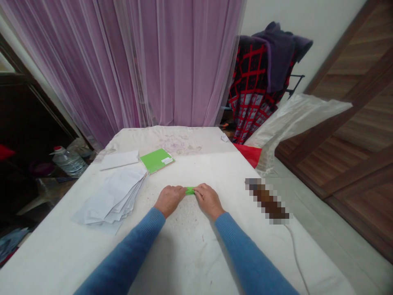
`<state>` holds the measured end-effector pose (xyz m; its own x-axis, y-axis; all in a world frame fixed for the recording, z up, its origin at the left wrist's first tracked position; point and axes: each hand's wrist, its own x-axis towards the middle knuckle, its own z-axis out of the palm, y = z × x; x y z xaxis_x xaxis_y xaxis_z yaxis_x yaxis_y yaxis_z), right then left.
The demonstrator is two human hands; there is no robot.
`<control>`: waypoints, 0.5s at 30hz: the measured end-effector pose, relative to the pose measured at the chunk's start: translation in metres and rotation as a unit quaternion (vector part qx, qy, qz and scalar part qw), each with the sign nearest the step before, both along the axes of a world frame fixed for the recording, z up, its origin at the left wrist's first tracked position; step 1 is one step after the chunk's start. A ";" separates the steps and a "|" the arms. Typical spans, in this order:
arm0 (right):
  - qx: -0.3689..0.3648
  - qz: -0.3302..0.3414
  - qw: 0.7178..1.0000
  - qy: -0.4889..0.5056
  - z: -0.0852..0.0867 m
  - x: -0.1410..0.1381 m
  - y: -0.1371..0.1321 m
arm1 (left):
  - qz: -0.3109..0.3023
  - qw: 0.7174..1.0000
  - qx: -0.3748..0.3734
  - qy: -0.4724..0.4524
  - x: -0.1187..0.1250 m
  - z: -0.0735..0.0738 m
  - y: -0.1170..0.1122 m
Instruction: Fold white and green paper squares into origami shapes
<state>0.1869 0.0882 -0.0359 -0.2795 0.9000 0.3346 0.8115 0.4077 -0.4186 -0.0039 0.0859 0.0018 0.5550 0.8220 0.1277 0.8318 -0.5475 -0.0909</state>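
Note:
A small folded piece of green paper (190, 191) lies at the middle of the table, stretched between my two hands. My left hand (170, 199) grips its left end, fingers pressed together. On the other end, my right hand (209, 200) pinches with thumb and fingers. Most of the paper is hidden under the fingers. Beyond my left hand rests a packet of green paper (156, 160) in a clear sleeve with a white label.
Loose white sheets (115, 194) are fanned out at the left, with a white stack (119, 159) behind them. A pixelated brown object (268, 201) with a white cable (296, 256) lies at the right edge. A water bottle (69, 160) stands left of the table (196, 254).

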 end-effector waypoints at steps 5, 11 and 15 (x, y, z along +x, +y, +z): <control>-0.005 -0.011 1.000 -0.010 0.004 -0.002 -0.001 | 0.010 1.000 -0.006 0.010 0.008 0.005 -0.003; -0.011 -0.051 0.997 -0.063 0.018 -0.013 -0.009 | 0.034 0.999 -0.011 0.015 0.014 0.007 0.001; -0.021 -0.101 0.987 -0.121 0.031 -0.029 -0.011 | 0.044 0.999 -0.009 0.016 0.011 0.004 0.005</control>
<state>0.1574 0.0767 -0.0049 -0.1609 0.9572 0.2406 0.9527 0.2143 -0.2156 0.0073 0.0906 0.0054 0.4850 0.8693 0.0952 0.8731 -0.4751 -0.1092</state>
